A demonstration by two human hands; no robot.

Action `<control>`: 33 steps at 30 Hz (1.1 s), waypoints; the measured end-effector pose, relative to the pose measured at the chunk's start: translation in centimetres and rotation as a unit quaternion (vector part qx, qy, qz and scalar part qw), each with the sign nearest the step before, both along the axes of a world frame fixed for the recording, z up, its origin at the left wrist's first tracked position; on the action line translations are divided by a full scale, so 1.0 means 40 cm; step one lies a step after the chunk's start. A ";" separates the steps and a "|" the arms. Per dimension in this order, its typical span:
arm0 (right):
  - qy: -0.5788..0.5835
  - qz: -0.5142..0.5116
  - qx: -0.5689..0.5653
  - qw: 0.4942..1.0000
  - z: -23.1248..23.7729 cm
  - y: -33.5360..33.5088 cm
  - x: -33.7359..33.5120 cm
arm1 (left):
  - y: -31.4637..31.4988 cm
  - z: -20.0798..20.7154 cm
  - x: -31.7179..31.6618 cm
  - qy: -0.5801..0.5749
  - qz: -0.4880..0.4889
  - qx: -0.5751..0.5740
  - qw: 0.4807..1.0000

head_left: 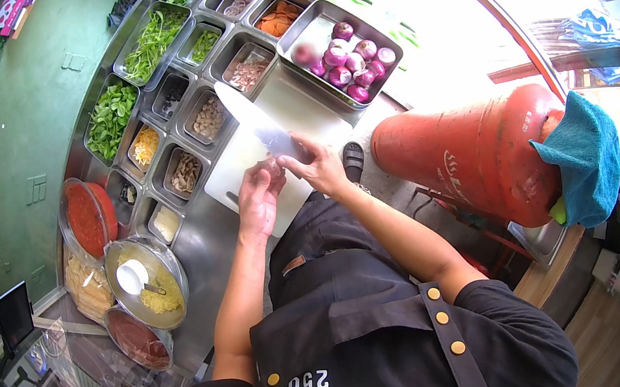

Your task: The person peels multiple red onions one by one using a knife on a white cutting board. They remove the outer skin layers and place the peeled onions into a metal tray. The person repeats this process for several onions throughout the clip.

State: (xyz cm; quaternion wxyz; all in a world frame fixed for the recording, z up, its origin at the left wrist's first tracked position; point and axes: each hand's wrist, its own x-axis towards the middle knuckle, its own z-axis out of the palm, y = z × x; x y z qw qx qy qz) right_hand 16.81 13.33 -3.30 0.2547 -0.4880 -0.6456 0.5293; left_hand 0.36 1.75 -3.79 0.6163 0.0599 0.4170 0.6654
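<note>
My left hand [258,198] is closed around a small reddish-brown piece [272,169], too covered by the fingers to name. Close beside it, my right hand [318,166] has its fingers curled on a wide-bladed knife [252,122], whose pale blade points up and left, away from me. The knife's handle is hidden by the hand. Both hands are over a white cutting board [224,176] on the steel counter, and their fingertips nearly meet.
Beyond the board stands a steel tray of red onions [340,77]. Steel tubs of greens [113,115], carrots [278,20] and chopped fillings line the left. Nearer left are round containers of red sauce [89,216] and yellow food [164,297]. A red gas cylinder [466,152] lies at right, draped with a teal towel [587,158].
</note>
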 end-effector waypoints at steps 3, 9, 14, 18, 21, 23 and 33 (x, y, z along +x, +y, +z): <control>0.018 -0.001 -0.026 0.999 -0.004 0.002 -0.008 | 0.000 0.004 -0.002 0.004 0.002 0.002 1.000; 0.023 0.006 -0.058 0.998 0.003 -0.003 -0.022 | 0.001 0.000 -0.008 0.075 0.026 -0.021 0.997; 0.023 0.028 -0.027 0.999 0.000 -0.033 -0.025 | 0.002 -0.012 0.003 0.134 0.067 -0.072 0.986; 0.071 0.008 -0.088 0.994 -0.021 -0.026 -0.024 | -0.010 0.005 -0.003 0.119 0.056 -0.038 0.991; 0.054 0.042 0.026 0.997 -0.023 -0.005 -0.006 | -0.014 0.021 -0.001 0.117 0.044 -0.035 0.991; 0.074 0.061 0.183 0.979 -0.013 0.005 0.000 | -0.011 0.027 0.003 0.122 0.036 -0.036 0.991; 0.026 0.064 -0.005 0.998 0.046 0.031 0.012 | -0.007 0.063 -0.004 -0.025 -0.007 0.049 0.998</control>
